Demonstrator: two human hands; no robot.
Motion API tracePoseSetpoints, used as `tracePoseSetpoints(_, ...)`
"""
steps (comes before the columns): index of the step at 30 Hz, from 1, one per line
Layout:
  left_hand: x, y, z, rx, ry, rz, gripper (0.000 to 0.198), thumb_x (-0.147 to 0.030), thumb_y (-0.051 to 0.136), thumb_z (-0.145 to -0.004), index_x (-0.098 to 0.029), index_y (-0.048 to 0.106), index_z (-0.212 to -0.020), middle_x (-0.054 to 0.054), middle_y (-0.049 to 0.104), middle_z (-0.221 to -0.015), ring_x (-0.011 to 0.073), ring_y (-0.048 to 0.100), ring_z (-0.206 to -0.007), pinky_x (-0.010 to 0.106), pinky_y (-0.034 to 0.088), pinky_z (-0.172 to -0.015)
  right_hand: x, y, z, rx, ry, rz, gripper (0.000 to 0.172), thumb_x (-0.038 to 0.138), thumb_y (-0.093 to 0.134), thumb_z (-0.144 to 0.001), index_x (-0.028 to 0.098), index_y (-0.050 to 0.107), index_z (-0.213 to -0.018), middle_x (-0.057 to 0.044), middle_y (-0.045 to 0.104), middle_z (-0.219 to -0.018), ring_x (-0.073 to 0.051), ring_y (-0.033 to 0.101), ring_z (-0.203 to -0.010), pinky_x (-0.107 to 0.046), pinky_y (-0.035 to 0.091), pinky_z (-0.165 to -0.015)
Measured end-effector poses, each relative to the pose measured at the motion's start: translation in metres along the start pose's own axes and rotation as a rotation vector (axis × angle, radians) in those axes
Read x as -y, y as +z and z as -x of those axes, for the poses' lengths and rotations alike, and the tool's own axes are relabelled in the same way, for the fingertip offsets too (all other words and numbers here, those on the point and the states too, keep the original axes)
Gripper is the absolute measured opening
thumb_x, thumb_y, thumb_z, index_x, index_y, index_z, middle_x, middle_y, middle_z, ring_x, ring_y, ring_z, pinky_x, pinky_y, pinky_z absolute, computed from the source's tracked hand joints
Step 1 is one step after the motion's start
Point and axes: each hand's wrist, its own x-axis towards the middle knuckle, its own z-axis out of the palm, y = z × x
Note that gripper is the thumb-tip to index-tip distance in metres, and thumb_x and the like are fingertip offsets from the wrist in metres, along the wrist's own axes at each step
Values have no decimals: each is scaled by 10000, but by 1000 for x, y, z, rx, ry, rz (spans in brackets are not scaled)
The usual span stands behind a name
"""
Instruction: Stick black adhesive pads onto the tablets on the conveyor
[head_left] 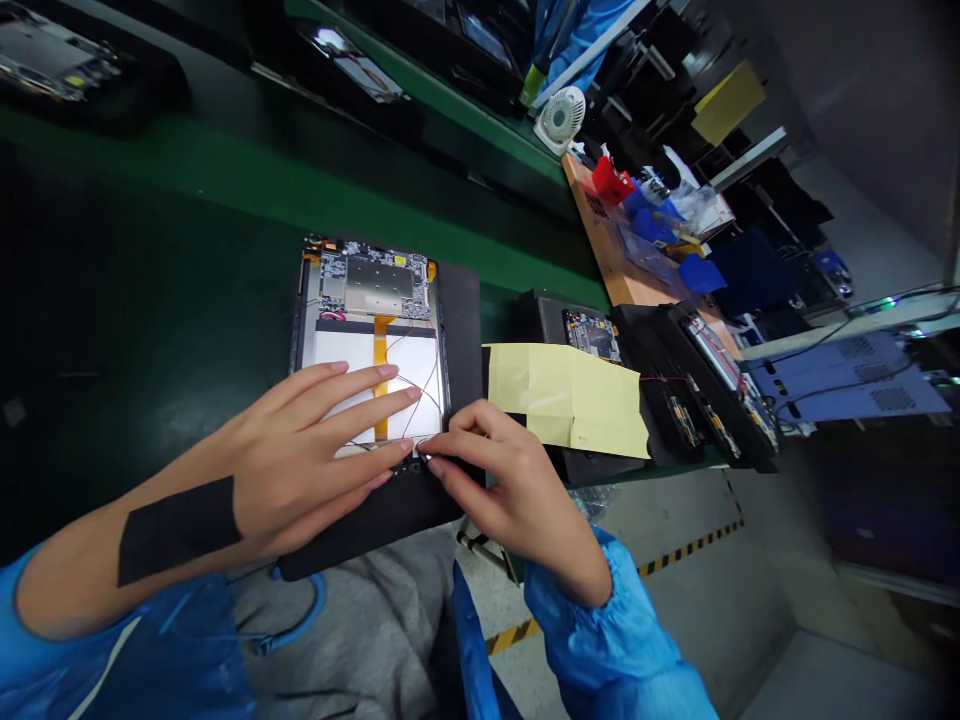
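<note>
An opened tablet (375,285) lies on a black foam pad (461,320), its circuit board at the far end and white battery cells nearer me. An orange ribbon cable (380,350) runs down its middle, and thin wires cross the cells. My left hand (300,465) rests over the tablet's near left part with fingers stretched out and holding nothing; black tape sticks to its wrist. My right hand (502,475) pinches at the tablet's near right corner, thumb and forefinger together. A small part seems to be between these fingertips, too small to name.
Right of the pad, a yellow paper sheet (562,400) covers part of another pad holding a circuit board (592,335). Further right lie more opened devices (720,370). A small white fan (561,120) stands at the back. Other devices (360,70) sit along the far shelf.
</note>
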Motion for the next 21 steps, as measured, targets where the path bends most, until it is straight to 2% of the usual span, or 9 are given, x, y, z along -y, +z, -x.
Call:
tracePoseSetpoints(4,1,0,-2,-6,7,15,336,-141,600,-1066,-245,689,-1373,86,604,-1632,327,453,-1609,553,383,-1325,1,4,-4,-18,15,66,76,239,721,-1072,194,760,-1119,-80,686,-1094,-224,676,-995,-341,559,-842)
tracePoseSetpoints(10,1,2,-1,-17,-1,43,293,-158,596,-1066,-238,701,-1328,92,606,-1621,329,465,-1599,551,396,-1316,2,13,-4,-88,-27,63,57,226,764,-1051,176,740,-1035,-56,678,-1003,-216,628,-936,-345,514,-821)
tracePoseSetpoints(14,2,3,0,-21,-3,59,300,-170,599,-1069,-243,699,-1343,95,603,-1620,330,463,-1602,561,400,-1315,3,18,-1,-121,-15,70,71,225,754,-1054,198,720,-998,-54,662,-1016,-226,620,-992,-360,529,-877)
tracePoseSetpoints(19,2,5,-2,-40,-12,38,330,-137,598,-1049,-250,715,-1336,65,616,-1627,321,473,-1597,557,379,-1339,2,20,-1,-122,16,119,46,272,743,-1063,241,713,-1078,-84,656,-1187,-266,620,-1181,-437,538,-1042)
tracePoseSetpoints(21,1,5,-3,-19,-15,32,324,-152,591,-1056,-259,723,-1332,62,623,-1619,329,481,-1584,564,384,-1328,-1,21,1,-141,39,128,134,309,767,-1049,245,701,-1147,-95,645,-1211,-277,619,-1200,-453,546,-1049)
